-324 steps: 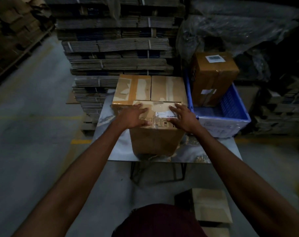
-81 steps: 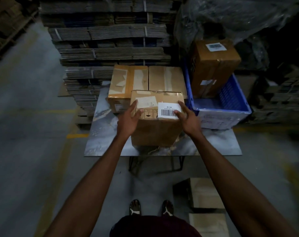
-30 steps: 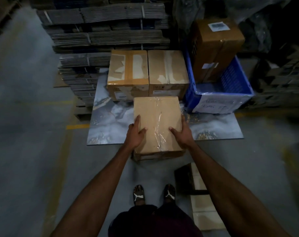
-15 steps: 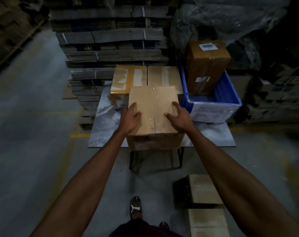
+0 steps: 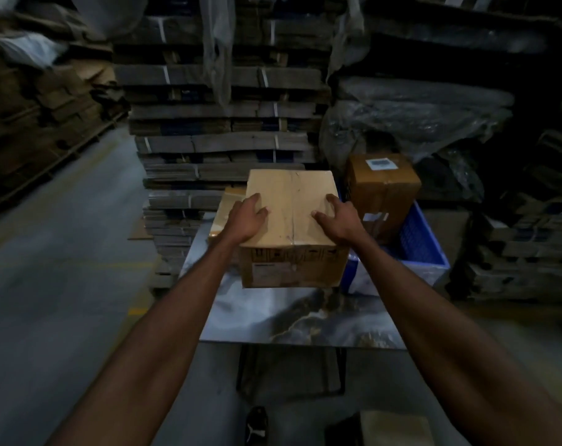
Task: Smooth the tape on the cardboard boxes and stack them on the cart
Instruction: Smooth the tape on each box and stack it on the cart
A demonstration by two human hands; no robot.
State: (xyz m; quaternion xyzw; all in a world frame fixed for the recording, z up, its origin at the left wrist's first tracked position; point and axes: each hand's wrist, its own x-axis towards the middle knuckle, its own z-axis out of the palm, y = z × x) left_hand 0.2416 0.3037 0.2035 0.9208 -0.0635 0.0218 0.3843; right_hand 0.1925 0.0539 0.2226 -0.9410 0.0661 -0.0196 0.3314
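Since the earlier frame the cardboard box (image 5: 291, 220) has moved up and away, above the counter (image 5: 292, 320). Left hand (image 5: 246, 220) and right hand (image 5: 339, 218) grip its sides, fingers curled on top, centre frame, beside the blue crate (image 5: 421, 243).

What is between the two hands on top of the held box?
In the head view, only bare box top with its taped centre seam lies between left hand and right hand.
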